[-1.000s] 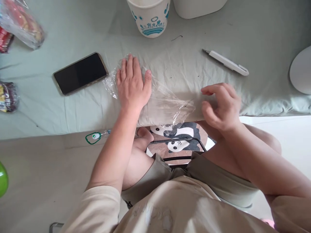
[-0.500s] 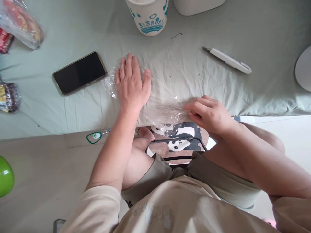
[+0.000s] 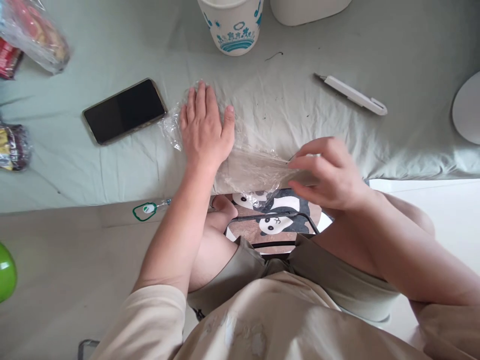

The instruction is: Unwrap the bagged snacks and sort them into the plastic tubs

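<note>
A crumpled sheet of clear plastic film (image 3: 255,167) lies along the front edge of the cloth-covered surface, part of it hanging over. My left hand (image 3: 206,127) rests flat on the film's left part, fingers stretched and thumb out to the side. At the film's right end is my right hand (image 3: 330,172), its fingers bent and its thumb apart from them. Creases in the film run toward its fingertips, which are at or touching the film. A black phone (image 3: 125,111) lies just left of the film.
Behind the film stands a white paper cup (image 3: 236,30) with blue print, beside a white container (image 3: 307,10). A white utility knife (image 3: 354,94) lies at the right, its tip pointing left. Wrapped snacks (image 3: 41,37) sit at the far left, a round white object (image 3: 468,107) at the far right.
My right hand has opened, its thumb parting from the fingers, and its knuckles have risen. My left hand stays flat on the film.
</note>
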Demonstrator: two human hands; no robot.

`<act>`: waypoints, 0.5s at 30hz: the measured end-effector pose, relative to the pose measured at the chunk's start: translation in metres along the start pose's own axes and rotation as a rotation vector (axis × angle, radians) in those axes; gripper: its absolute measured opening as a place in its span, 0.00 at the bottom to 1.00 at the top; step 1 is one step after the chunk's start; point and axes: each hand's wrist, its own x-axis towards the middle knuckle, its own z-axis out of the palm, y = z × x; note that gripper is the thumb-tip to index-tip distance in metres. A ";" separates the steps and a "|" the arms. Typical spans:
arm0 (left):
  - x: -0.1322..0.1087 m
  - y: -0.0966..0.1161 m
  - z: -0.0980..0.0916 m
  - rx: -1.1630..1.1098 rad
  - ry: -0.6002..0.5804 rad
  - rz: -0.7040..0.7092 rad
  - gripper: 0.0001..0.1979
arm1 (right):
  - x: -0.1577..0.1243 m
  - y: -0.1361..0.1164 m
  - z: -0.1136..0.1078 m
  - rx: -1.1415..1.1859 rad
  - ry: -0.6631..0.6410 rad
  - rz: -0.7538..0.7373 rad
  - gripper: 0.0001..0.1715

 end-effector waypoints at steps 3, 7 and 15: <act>0.000 0.000 0.000 0.058 0.031 0.018 0.45 | 0.006 -0.012 0.011 -0.029 -0.146 -0.043 0.10; -0.001 0.001 0.000 0.067 0.005 -0.006 0.45 | 0.007 -0.017 0.013 0.001 -0.178 -0.187 0.09; -0.004 0.006 -0.005 0.120 -0.096 -0.056 0.41 | 0.003 -0.018 0.001 0.157 -0.252 -0.240 0.09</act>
